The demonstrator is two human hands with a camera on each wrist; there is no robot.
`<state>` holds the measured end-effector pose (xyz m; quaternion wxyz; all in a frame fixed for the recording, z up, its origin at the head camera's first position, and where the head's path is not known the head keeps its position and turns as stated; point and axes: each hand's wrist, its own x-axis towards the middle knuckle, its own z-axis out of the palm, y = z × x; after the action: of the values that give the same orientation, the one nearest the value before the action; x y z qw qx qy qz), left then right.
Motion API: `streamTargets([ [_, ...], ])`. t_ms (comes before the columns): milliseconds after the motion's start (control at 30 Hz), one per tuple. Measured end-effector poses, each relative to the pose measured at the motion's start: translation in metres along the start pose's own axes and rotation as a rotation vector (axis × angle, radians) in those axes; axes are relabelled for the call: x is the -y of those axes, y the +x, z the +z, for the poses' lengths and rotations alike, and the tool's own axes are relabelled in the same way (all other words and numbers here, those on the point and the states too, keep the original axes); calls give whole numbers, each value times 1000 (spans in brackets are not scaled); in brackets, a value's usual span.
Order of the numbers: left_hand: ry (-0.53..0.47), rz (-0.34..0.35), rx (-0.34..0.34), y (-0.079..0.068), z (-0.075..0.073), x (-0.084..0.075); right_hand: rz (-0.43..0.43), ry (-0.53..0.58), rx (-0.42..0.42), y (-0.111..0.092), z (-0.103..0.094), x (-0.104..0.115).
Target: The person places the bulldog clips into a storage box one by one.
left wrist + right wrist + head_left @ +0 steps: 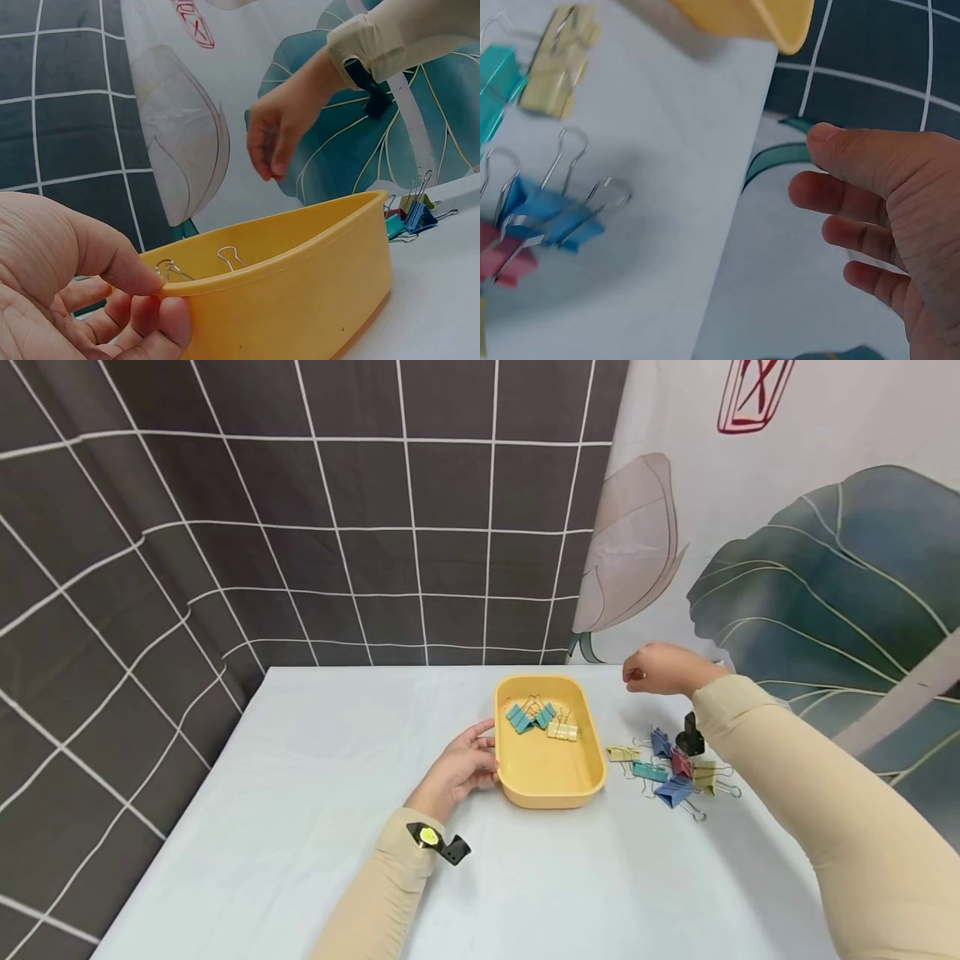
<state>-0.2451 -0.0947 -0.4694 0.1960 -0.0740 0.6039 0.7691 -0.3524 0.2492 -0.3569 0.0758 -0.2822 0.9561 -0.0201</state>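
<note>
My left hand [467, 763] grips the left side of a yellow plastic tray [551, 774], thumb at its rim and fingers against the wall in the left wrist view. Inside the tray lie two teal binder clips [519, 718] and a pale yellow binder clip [562, 731]. My right hand [663, 668] is raised beyond the tray's far right side, fingers loosely bent and holding nothing. Below and nearer than it lies a loose group of binder clips: blue [675, 790], red [681, 763], teal [649, 771] and yellow [623, 753].
A white-covered table [300, 827] carries everything. Dark grid-patterned cloth [360, 560] hangs behind it and along the left, with a leaf-printed white curtain [652, 593] at the back right. Each sleeve has a black strap at the wrist.
</note>
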Motion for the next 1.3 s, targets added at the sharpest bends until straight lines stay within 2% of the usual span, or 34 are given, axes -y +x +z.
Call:
streamTargets([
  [267,-3,1,0,1,0,1,61,52,66,-22,8,-16],
  [433,0,0,-8,1,1,1,93,90,118,-29,17,-22],
  [900,-1,11,2,1,2,1,103,150,239,-35,42,-26],
  [1300,-5,4,-9,0,1,0,116,121,274,-34,57,-26],
])
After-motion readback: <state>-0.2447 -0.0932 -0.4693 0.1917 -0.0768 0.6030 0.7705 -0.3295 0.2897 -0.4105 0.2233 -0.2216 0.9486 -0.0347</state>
